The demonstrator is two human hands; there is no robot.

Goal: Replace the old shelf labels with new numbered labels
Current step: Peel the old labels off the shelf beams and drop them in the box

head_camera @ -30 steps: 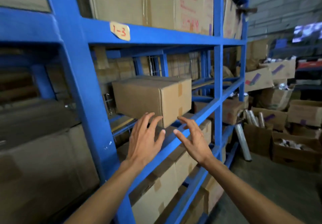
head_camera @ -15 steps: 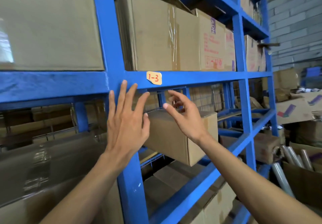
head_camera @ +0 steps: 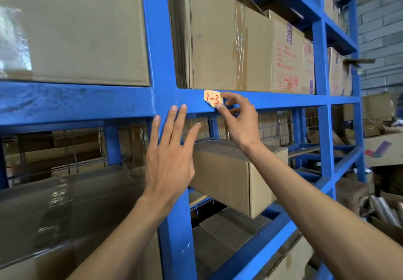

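Right hand (head_camera: 238, 120) pinches corner of "1-3" label (head_camera: 213, 99) on blue shelf beam (head_camera: 283, 100), likely to peel it; left hand (head_camera: 171, 149), fingers straight, braces against upright (head_camera: 160, 39).

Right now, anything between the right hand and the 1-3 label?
Nothing visible. The right hand is already at the 1-3 label on the blue shelf beam, its fingers pinching the label's right edge. The left hand rests open on the upright, clear of it.
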